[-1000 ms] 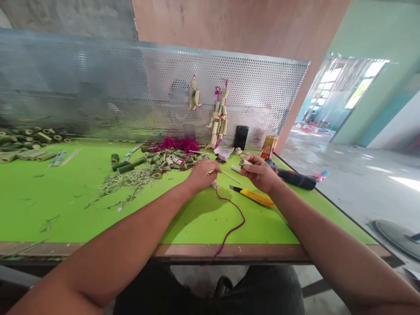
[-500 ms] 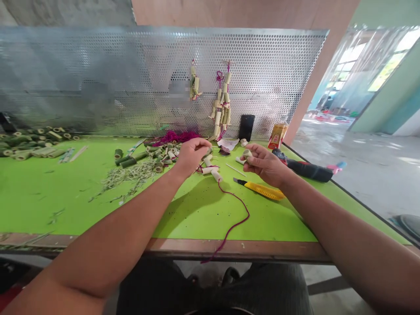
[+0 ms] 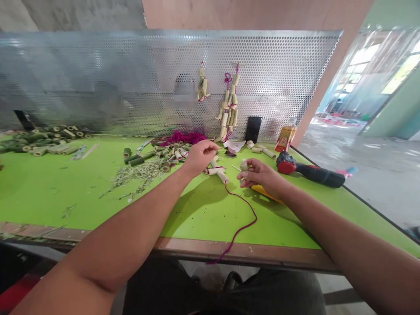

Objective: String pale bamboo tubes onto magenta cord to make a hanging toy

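My left hand (image 3: 204,156) is closed in a pinch at the upper end of a string of pale bamboo tubes (image 3: 222,176); what its fingertips hold is too small to make out. From the lowest tube a purple cord (image 3: 254,218) curves across the green tabletop and over its front edge. To the right, my right hand (image 3: 259,175) grips a short bamboo piece (image 3: 243,166) between thumb and fingers. Below that hand lies a yellow utility knife (image 3: 266,193), partly hidden by it. A thin stick (image 3: 235,168) lies between the hands.
Bamboo pieces (image 3: 133,160) and shavings (image 3: 134,175) lie left, with purple cord (image 3: 188,137) behind. A power tool (image 3: 315,173), a bottle (image 3: 286,136) and a phone (image 3: 253,128) are at the right. Bamboo figures (image 3: 229,105) hang on the perforated metal panel (image 3: 147,78).
My right hand has moved down and slightly left with the bamboo piece, now covering more of the knife. The whole view has shifted a little. My left hand keeps its pinch.
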The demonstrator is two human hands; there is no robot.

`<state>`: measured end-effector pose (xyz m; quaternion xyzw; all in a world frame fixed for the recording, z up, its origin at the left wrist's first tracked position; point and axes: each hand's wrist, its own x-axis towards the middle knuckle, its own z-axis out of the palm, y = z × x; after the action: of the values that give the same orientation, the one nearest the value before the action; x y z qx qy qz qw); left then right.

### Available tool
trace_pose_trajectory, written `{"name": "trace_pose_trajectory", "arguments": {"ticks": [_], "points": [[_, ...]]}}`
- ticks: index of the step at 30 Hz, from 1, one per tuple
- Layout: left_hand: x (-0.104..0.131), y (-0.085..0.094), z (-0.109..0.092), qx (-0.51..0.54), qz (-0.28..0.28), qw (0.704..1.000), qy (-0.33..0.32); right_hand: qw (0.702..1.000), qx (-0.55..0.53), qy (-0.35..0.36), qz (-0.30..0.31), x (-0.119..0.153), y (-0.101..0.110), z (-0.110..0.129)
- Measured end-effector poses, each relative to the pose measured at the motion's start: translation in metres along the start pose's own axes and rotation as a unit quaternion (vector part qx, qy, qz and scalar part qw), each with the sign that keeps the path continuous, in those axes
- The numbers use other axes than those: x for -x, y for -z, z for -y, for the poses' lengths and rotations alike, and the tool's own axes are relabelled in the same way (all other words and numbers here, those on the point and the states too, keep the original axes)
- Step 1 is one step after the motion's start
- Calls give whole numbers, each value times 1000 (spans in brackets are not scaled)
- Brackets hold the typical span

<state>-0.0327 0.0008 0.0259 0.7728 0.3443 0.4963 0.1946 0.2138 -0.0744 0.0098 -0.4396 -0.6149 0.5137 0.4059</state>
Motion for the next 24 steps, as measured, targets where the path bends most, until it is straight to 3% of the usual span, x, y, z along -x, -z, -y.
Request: {"name": "trace_pose_trajectory", "arguments": {"ticks": [2,3,4,5,6,7,8,11,15,20,22,24], "points": [[5,0,-14,21,106,994,-30,999,-20,0,-40,-2,2,1],[8,-2,-23,46,250,966,-38,998,-27,2,-58,-2,3,2],[13,-4,-33,72,403,912,-34,997,-34,4,-73,-3,5,2],[17,-8,-43,93,519,849,-30,996,-39,6,-84,-4,6,2],[22,-11,-52,112,583,804,-29,995,-45,8,-92,-5,7,3],[26,-15,-60,130,611,780,-36,994,-50,11,-98,-5,8,3],[29,-19,-67,139,626,766,-48,993,-55,14,-100,-6,8,3],[36,-25,-76,136,623,769,-46,993,-63,24,-98,-6,7,3],[38,-30,-72,144,607,780,-42,993,-61,34,-99,-6,6,3],[40,-38,-66,133,641,753,-70,991,-67,35,-113,-7,10,3],[38,-40,-61,117,632,763,-72,990,-74,41,-110,-7,11,4],[34,-39,-54,110,580,804,-69,990,-84,51,-102,-7,11,4]]}}
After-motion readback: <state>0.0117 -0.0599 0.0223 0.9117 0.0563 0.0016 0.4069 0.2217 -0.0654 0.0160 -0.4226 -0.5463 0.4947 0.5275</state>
